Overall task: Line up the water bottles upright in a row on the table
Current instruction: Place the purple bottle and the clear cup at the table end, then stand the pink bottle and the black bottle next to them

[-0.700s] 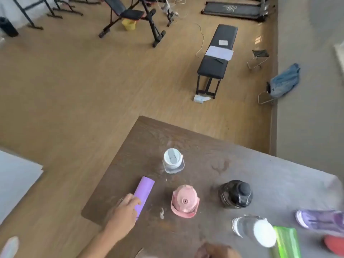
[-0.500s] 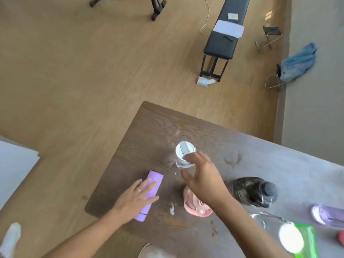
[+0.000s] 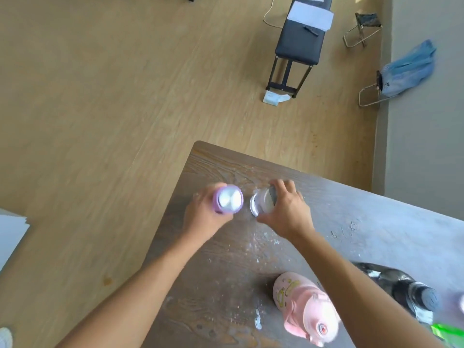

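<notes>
My left hand grips a purple bottle, held upright with its silver end facing up, near the table's far left corner. Just to its right my right hand is wrapped around a clear bottle with a white lid, also upright. The two bottles stand side by side, almost touching. Closer to me, a pink bottle and a dark smoky bottle stand on the brown wooden table, partly behind my right forearm. A green bottle shows at the lower right edge.
The table's left edge runs close beside my left hand, with wooden floor beyond it. A black bench, a folding stool and a blue cloth on a chair frame stand on the floor farther off. White boards lie at left.
The purple bottle, lying flat before, now stands upright in my left hand. My right hand closed on the clear bottle. Both bottles sit farther toward the table's far corner.
</notes>
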